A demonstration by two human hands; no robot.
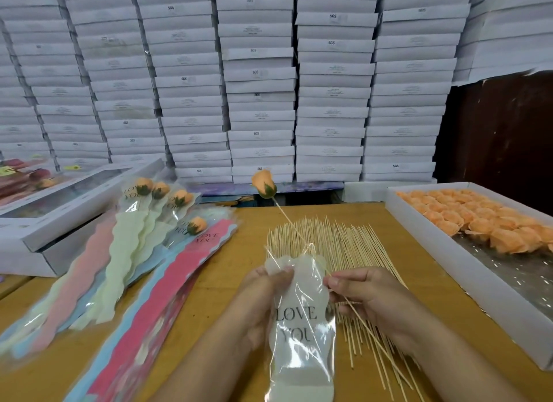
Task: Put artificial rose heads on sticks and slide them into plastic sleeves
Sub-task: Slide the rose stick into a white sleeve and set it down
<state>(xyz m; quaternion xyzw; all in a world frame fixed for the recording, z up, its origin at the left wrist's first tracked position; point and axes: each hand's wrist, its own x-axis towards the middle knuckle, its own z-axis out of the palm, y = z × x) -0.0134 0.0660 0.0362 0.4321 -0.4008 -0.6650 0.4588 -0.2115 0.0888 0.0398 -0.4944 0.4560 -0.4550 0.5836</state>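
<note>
The left hand (263,294) pinches the top of a clear plastic sleeve (299,326) printed "LOVE YOU", held above the near edge of the wooden table (215,297), while the right hand (362,294) grips a thin stick (299,237) whose orange rose head (264,183) points toward the far edge. Under the hands lies a spread of bare sticks (344,240); finished sleeved roses (149,222) fan out by the left edge, and a white tray of rose heads (466,216) lies along the right edge, before stacked white boxes (257,81)
</note>
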